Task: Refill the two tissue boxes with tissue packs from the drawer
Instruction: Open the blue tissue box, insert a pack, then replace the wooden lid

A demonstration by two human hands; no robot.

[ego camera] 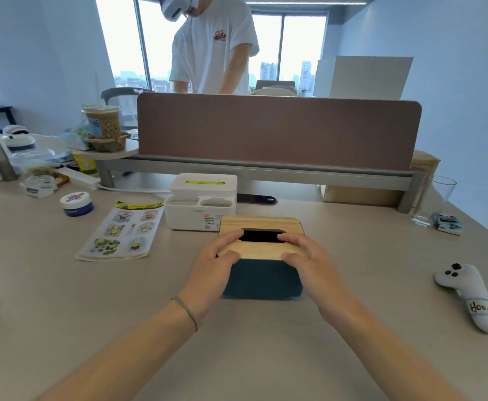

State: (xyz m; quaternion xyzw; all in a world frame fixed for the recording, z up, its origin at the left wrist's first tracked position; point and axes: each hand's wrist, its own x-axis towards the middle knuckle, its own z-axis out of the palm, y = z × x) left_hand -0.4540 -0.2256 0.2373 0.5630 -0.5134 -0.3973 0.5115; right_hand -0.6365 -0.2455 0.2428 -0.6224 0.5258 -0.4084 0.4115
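A dark blue tissue box (263,280) with a light wooden lid (261,224) stands on the desk in front of me. The lid's oval slot looks black inside. My left hand (213,266) grips the lid's left edge, index finger at the slot's rim. My right hand (309,261) grips the lid's right edge the same way. Just behind stands a white tissue box (200,204) with two small front compartments; a green-yellow pack shows through its top slot. No drawer is in view.
A sticker sheet (121,234) and a small round tub (76,204) lie to the left. A white controller (468,293) lies to the right, a drinking glass (432,201) farther back. A brown divider (277,131) closes the desk's far side; a person stands behind it.
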